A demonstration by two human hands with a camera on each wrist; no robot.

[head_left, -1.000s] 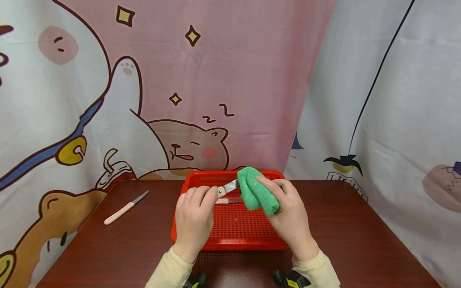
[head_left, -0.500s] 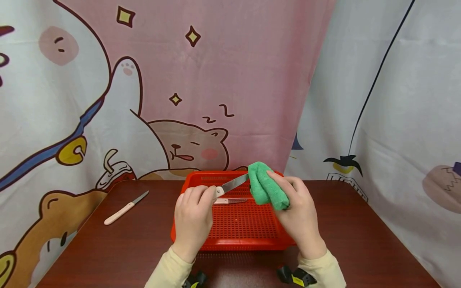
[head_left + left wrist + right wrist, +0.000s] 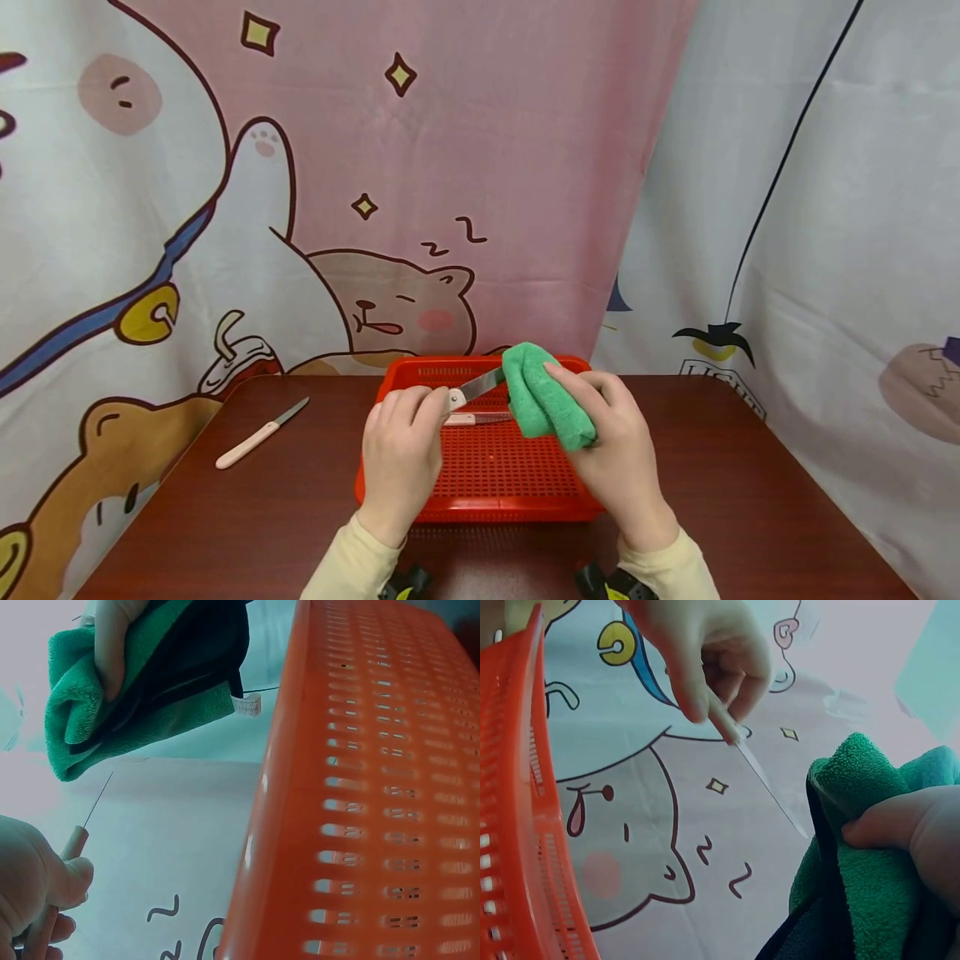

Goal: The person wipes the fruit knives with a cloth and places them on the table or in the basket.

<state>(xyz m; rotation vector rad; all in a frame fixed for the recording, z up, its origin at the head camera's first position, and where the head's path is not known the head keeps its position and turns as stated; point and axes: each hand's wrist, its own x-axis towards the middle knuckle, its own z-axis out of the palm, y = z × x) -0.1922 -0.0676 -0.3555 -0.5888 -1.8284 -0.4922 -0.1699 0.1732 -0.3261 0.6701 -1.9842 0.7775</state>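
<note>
My left hand (image 3: pixel 402 454) grips the pale handle of a knife (image 3: pixel 480 385), its blade pointing right and slightly up over the red basket. A folded green cloth (image 3: pixel 543 400) is pinched between thumb and fingers of my right hand (image 3: pixel 615 450). In the head view the cloth covers the tip end of the blade. The right wrist view shows the blade's tip right at the cloth's dark edge (image 3: pixel 821 847). Another pale-handled knife (image 3: pixel 461 419) lies in the basket, behind the held one.
A red perforated basket (image 3: pixel 495 505) stands on the dark brown table (image 3: pixel 300 517) below both hands. On the left of the table lies a third knife (image 3: pixel 251 444) with a pale handle. A printed curtain (image 3: pixel 525 167) hangs behind the table.
The right hand with the cloth slid right and up off part of the blade, baring more of it, then came partway back left. The left hand stayed nearly still.
</note>
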